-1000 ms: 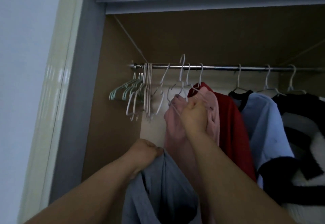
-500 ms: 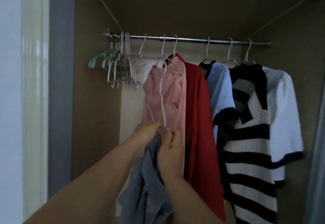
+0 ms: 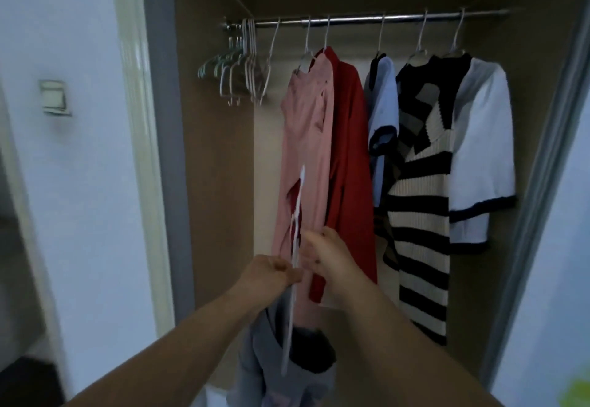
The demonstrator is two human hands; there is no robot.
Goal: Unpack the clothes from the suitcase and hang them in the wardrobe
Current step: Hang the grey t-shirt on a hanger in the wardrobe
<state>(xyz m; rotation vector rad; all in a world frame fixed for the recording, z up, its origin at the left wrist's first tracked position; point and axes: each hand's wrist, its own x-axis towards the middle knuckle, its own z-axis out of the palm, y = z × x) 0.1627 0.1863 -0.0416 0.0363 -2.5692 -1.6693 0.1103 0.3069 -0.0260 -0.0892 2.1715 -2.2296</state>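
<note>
Hands are raised together in front of the open wardrobe (image 3: 217, 157); left hand (image 3: 268, 274) is closed in a fist around the top of a grey garment (image 3: 271, 358), which hangs down from it toward the lower edge of the view; a white hanger (image 3: 295, 247) is pinched in the same grip, standing nearly upright in front of the pink garment (image 3: 306, 157), its lower part running down against the grey cloth; right hand (image 3: 332, 261) is held just beside the left, fingers curled and closed near the hanger, though whether the hanger itself is gripped by it cannot be told through the blur. Rail (image 3: 367, 19) is seen across the top of the wardrobe; a bunch of empty hangers (image 3: 239, 68) is crowded at its left end; hung along it, left to right, are the pink garment, a red garment (image 3: 351, 157), a light blue top (image 3: 383, 113), a black-and-cream striped knit (image 3: 421, 215) and a white top with dark trim (image 3: 482, 157). Wall switch (image 3: 54, 97) is noted on the pale wall to the left of the door frame.
</note>
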